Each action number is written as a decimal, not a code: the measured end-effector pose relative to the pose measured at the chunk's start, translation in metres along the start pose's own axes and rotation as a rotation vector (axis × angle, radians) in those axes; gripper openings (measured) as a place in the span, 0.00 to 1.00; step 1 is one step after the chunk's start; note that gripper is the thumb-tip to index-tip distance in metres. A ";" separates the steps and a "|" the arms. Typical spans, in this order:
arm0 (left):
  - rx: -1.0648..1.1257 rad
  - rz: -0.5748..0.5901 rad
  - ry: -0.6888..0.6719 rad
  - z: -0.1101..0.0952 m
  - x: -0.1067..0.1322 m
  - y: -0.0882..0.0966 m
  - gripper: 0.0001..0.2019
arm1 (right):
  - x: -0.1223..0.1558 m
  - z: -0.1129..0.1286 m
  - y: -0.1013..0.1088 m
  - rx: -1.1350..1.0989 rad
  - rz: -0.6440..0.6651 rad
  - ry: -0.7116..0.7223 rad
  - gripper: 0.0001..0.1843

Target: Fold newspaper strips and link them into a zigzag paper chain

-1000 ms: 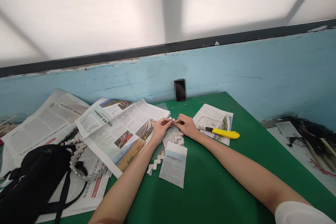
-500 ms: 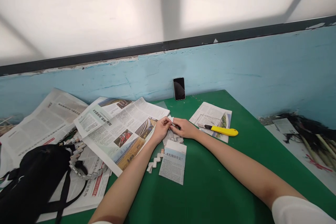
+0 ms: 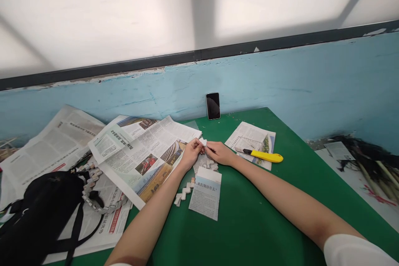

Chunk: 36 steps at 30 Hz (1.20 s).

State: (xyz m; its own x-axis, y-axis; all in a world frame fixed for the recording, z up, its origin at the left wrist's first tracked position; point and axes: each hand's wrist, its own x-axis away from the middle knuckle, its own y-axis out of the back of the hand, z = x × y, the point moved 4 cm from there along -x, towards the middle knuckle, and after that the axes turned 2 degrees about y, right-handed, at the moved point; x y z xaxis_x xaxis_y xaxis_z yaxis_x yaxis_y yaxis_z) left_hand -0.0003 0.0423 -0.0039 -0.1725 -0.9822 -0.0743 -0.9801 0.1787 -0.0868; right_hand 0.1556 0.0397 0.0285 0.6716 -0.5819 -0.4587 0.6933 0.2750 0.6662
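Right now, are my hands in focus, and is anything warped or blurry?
Head view: soft, even light, no glare on the table; left hand and right hand sharp, though the paper bit they pinch is tiny; wall rail slants, so the frame is tilted; dark clutter at right is smeared.

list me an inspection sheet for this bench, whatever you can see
surface: green table top, partly bare.
work things: small folded paper piece pinched between both hands; loose folded pieces under them; zigzag paper chain beside a cut newspaper slip.
clutter: open newspapers on the left; black bag on them; yellow utility knife on a sheet at right; phone leaning on the wall.
grippers: left hand and right hand both closed on the piece, fingertips meeting.
cables: nothing seen.
surroundings: blue wall, white panel above; dark blurred bundle at far right.
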 end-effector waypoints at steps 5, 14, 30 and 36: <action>0.012 -0.005 0.007 0.003 -0.001 0.001 0.21 | 0.000 -0.003 -0.002 -0.031 0.023 0.000 0.18; 0.017 0.060 0.043 -0.013 0.005 -0.008 0.20 | -0.002 -0.005 0.006 -0.021 -0.161 -0.078 0.19; -0.729 0.181 -0.320 -0.035 0.024 -0.036 0.22 | 0.003 -0.026 0.025 -0.284 -0.646 -0.335 0.19; -0.799 0.135 -0.337 -0.027 0.020 -0.035 0.18 | 0.002 -0.037 0.021 -0.414 -0.648 -0.391 0.19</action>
State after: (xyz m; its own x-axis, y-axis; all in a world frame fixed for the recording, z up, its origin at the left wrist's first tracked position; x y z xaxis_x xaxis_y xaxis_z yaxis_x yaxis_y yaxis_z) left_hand 0.0280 0.0143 0.0246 -0.3775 -0.8635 -0.3343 -0.7509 0.0742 0.6562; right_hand 0.1812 0.0725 0.0192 0.0248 -0.9211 -0.3886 0.9992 0.0100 0.0399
